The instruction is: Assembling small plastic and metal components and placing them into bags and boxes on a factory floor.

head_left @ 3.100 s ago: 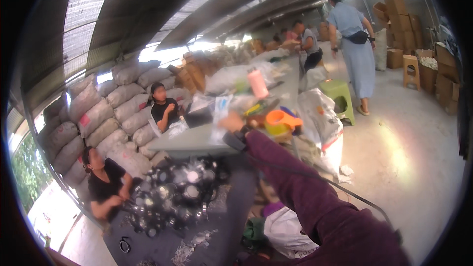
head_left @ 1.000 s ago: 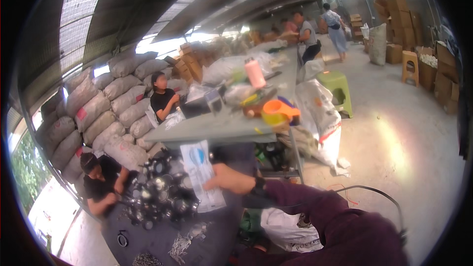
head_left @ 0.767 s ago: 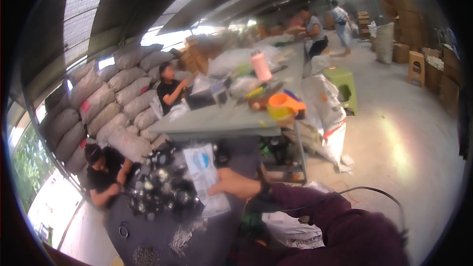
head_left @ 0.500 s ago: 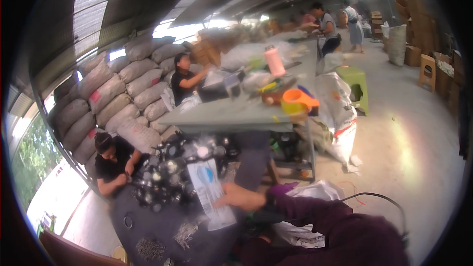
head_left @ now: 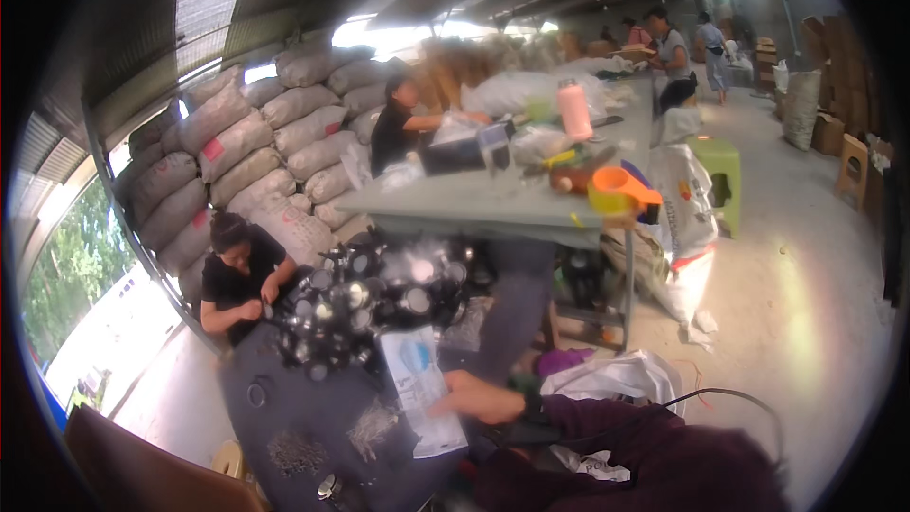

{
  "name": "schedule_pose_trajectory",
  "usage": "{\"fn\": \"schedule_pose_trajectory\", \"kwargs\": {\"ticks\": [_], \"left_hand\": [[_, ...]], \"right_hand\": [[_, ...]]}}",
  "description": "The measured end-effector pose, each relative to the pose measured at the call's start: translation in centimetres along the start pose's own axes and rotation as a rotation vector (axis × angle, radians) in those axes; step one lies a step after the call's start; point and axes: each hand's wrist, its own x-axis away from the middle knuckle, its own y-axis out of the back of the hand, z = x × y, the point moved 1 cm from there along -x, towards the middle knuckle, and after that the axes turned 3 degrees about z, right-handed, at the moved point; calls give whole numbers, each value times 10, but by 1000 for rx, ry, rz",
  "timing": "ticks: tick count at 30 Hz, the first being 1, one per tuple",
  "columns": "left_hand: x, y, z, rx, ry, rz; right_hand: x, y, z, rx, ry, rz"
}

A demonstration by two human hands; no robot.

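My right hand reaches in from the lower right in a dark purple sleeve. Its fingers are closed on the edge of a flat white printed sheet with a blue patch near its top; whether this is paper or a thin packet is unclear. The sheet is tilted above a dark-covered work surface. Beyond it lies a heap of black round parts with shiny faces. Closer to me are a pile of small dark metal pieces and a pile of lighter ones. My left hand does not show.
A co-worker in black handles something small at the heap's left. Behind stands a table with a pink bottle and an orange tape dispenser. Stacked sacks line the left; a green stool stands right.
The view has shifted, so the surroundings sit farther right and mostly higher in the picture. My right hand still grips the sheet over the work surface.
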Motion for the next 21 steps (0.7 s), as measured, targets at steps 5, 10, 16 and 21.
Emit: {"fn": "schedule_pose_trajectory", "kwargs": {"ticks": [5,10,16,21], "left_hand": [[3,-27,26,128,135,34],[2,-31,29,113,83,64],[7,-30,24,-16,79,99],[13,-27,18,-168,-31,16]], "right_hand": [[1,-7,3,39,-3,16],[6,-6,0,-3,6,31],[12,-11,-1,-23,24,7],[14,-14,-2,-1,-12,-35]]}}
